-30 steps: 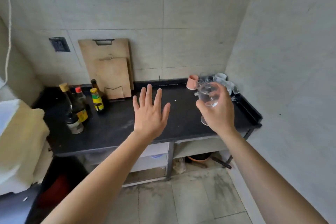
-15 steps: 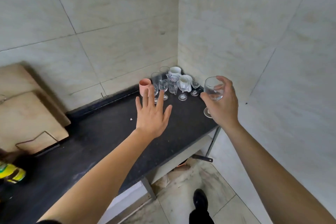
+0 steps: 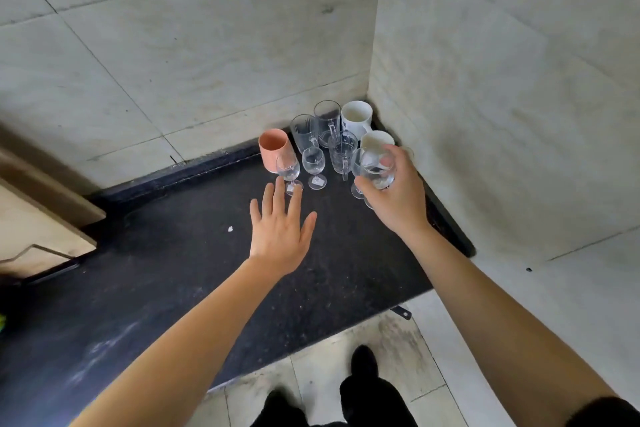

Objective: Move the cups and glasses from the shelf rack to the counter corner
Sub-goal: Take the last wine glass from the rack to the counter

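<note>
The right hand [image 3: 398, 204], right of centre in the frame, grips a clear stemmed glass [image 3: 376, 168] by its bowl, fingers and thumb curled round it. It holds the glass upright just above the dark counter [image 3: 173, 288], at the near right edge of the group in the corner. The foot of the glass is mostly hidden under the palm, so I cannot tell whether it touches the counter yet.

The left hand [image 3: 280, 229], at the centre of the frame, is spread flat with straight fingers and holds nothing. It hovers over the counter, its fingertips just short of the nearest small wine glass [image 3: 288, 170].

In the corner where the two tiled walls meet, upper centre of the frame, many pieces are already set down upright and close together:
- a pink cup [image 3: 275, 149]
- a second small wine glass [image 3: 313, 161]
- a ribbed tumbler [image 3: 304, 130]
- a glass mug [image 3: 327, 121]
- a handled glass [image 3: 343, 152]
- two white mugs [image 3: 356, 118], the nearer one partly behind the held glass

Judging from this, the task is well along, and the step in hand is setting this glass beside the others. The shelf rack is out of view, so I cannot say how many pieces remain on it. A wooden board [image 3: 34, 218] shows at the left edge.
</note>
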Demonstrator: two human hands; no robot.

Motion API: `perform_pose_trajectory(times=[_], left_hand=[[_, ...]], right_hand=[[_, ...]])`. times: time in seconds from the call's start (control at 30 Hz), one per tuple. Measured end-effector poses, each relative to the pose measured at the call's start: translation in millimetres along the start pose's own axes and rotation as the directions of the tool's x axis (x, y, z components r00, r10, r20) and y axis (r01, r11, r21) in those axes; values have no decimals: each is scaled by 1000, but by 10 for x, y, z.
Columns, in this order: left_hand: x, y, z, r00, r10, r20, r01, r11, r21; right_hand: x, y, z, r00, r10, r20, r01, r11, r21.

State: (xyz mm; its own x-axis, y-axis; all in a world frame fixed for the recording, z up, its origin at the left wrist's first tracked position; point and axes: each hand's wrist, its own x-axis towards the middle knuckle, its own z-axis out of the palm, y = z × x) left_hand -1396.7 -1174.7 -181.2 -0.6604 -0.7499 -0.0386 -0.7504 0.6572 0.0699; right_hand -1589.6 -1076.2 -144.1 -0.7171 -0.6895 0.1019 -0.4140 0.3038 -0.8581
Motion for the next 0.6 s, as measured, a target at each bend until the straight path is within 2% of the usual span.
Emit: perform_pose_trajectory(times=[0.2, 0.43, 0.6], left_hand=[[208, -121, 752, 968, -67, 243, 73, 997, -17], [351, -381, 1354, 881, -59, 469, 39, 998, 53], [470, -487, 1518, 821, -49, 569, 32, 999, 41]], right_hand=[[206, 501, 491, 993, 50, 103, -44, 997, -61], [469, 840, 1075, 971, 173, 164, -152, 980, -132], [675, 889, 1360, 966, 137, 221, -92, 975, -202]])
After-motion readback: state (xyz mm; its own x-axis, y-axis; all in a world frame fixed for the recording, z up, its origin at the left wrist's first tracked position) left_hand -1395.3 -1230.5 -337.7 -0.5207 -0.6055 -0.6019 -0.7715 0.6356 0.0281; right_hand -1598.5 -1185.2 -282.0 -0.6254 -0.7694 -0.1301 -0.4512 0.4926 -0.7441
